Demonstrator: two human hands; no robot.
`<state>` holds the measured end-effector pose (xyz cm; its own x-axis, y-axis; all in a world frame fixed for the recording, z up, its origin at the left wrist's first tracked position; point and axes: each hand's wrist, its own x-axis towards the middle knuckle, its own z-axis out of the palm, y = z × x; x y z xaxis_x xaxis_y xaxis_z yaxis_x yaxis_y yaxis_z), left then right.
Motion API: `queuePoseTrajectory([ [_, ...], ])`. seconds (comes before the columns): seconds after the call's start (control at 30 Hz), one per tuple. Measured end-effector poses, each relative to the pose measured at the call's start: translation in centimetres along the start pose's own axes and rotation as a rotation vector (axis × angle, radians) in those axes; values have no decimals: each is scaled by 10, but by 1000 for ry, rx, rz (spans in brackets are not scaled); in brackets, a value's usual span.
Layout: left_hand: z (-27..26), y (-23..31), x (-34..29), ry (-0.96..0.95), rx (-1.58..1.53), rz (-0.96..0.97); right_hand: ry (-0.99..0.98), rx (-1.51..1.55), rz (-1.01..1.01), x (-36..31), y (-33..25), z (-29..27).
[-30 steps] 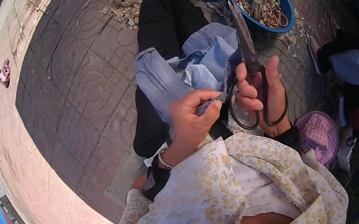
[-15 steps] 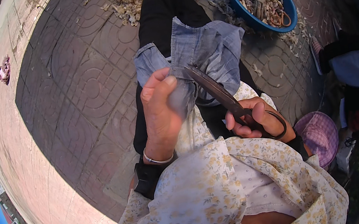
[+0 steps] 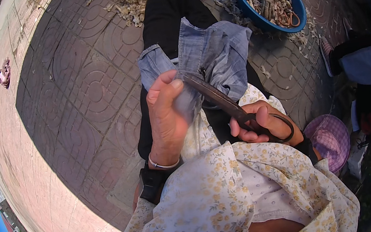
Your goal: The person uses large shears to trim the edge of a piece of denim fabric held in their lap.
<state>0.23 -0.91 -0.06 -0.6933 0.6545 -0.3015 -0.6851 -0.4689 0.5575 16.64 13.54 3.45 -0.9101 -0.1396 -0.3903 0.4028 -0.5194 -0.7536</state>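
From where I stand, the person's left hand (image 3: 166,114) pinches the edge of a faded denim cloth (image 3: 227,45) between thumb and forefinger. The cloth lies rumpled across the lap, over black trousers (image 3: 162,21). The right hand (image 3: 265,123) is curled around the handles of dark scissors (image 3: 215,96), whose blades look nearly together, their tips by the left thumb; I can't tell whether they bite the denim. Beyond, a blue tub (image 3: 301,13) holds scraps (image 3: 269,5).
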Motion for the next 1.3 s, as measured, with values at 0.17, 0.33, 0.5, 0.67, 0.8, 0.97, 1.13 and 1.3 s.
queuePoseTrajectory([
  [0.17, -2, -2, 3, -17, -18, -17, -17, 57, -4, 1, 5, -3],
  [0.33, -3, -4, 4, -3, -19, -19, -15, 74, -6, 1, 7, -5],
  [0.5, -4, -5, 2, -17, 21, 26, -29, 116, -2, 1, 11, -7],
  [0.67, 0, 0, 2, -10, 28, 19, -35, 169, 32, 2, 11, -6],
  [0.8, 0, 2, 3, 2, 4, -5, -64, 207, 75, 5, 13, -5],
  [0.97, 7, 1, 9, 81, 204, 115, -111, 235, -24, -2, -7, -4],
  [1.13, 1, -18, 13, 333, 283, 243, -122, 155, -116, 8, 9, -9],
  [1.3, 18, -24, 17, 352, 303, 256, -42, 116, -244, 3, 19, -4],
])
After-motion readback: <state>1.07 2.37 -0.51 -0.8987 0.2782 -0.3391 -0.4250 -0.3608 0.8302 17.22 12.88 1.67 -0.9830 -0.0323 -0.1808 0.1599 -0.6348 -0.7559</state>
